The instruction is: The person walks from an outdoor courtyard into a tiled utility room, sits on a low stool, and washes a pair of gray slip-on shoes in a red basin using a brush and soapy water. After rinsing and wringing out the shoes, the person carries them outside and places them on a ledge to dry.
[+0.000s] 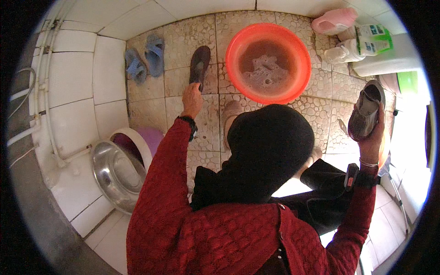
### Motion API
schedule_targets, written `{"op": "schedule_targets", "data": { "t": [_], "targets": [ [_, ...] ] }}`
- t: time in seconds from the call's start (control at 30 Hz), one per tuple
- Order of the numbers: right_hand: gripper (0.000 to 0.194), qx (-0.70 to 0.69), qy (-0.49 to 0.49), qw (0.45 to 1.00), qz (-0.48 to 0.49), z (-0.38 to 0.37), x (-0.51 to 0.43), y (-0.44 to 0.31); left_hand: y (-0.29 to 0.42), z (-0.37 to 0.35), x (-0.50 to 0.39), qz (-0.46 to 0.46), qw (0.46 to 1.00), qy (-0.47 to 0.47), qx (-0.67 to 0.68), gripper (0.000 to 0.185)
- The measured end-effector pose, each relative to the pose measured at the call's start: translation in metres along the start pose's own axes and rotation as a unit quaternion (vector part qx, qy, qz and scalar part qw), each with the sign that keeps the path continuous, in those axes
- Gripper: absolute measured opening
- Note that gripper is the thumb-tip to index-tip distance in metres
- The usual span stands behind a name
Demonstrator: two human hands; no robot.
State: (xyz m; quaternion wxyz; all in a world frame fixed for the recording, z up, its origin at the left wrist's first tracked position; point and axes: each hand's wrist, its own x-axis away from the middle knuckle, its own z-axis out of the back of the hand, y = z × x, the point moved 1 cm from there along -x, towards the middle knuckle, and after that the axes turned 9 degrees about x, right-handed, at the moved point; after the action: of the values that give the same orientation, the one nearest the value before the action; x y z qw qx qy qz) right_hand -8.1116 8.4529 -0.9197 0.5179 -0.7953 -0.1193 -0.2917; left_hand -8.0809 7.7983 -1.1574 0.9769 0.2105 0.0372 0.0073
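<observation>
My left hand (191, 99) grips one end of a dark shoe (199, 63), which points away from me over the tiled floor. On the far right, my right hand (373, 137) holds another dark shoe (367, 115) upright, its opening and grey lining showing. Between them, farther ahead, stands an orange-red plastic basin (232, 79) of murky brown water (252, 51) with white suds (266, 70). Both shoes are outside the basin. Whether the left shoe is seen from its sole or its upper, I cannot tell.
Blue sandals (154, 56) lie by the left wall. A metal basin (118, 172) and a purple basin (153, 139) lean beside my left arm. At the back right are a pink bottle (335, 21), a white bottle (343, 51) and a green-and-white container (374, 39). A black rounded shape (271, 151) hides floor before me.
</observation>
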Motion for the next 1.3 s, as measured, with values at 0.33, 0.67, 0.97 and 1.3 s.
{"op": "schedule_targets", "data": {
  "t": [0.33, 0.67, 0.97, 1.3],
  "targets": [
    [0.051, 0.015, -0.032, 0.999, 0.001, -0.052, -0.032, 0.017, -0.013, -0.034, -0.052, 0.091, 0.976, -0.086, -0.176, 0.020],
    [0.051, 0.028, -0.030, 0.999, 0.032, -0.061, -0.023, 0.027, -0.009, -0.049, -0.043, -0.128, 0.951, -0.269, -0.078, 0.026],
    [0.049, -0.002, -0.048, 0.999, 0.005, -0.057, -0.025, 0.014, -0.011, -0.024, -0.050, -0.223, 0.914, -0.299, -0.156, 0.037],
    [0.051, 0.013, -0.057, 0.998, -0.013, -0.062, -0.031, 0.016, -0.040, -0.016, -0.061, -0.225, 0.896, -0.350, -0.156, 0.025]
  ]
}}
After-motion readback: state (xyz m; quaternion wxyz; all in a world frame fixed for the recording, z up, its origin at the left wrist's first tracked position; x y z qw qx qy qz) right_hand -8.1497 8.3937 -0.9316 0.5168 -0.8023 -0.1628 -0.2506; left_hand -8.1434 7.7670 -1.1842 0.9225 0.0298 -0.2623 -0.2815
